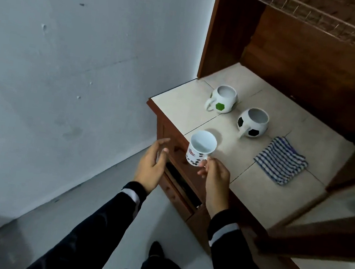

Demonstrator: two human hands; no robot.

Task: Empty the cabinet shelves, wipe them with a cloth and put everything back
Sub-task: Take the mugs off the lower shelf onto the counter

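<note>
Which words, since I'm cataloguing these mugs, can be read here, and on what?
Red lettering on the white dotted mug that the right hand holds: too blurred to read.
Green-patch mug, black-patch mug, striped cloth: no text visible.

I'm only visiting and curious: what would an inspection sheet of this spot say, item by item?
Surface: tiled counter, pale tiles, set in a wooden cabinet.
Job's things: green-patched football mug and black-patched football mug upright on the counter, apart; striped cloth folded flat near them; dotted white mug held at the counter's front edge.
Clutter: nothing seen.
Hands: right hand grips the dotted mug's handle; left hand open, touching nothing.
Cables: nothing seen.
Surroundings: wire rack overhead; grey wall; drawer ajar below the counter.
</note>
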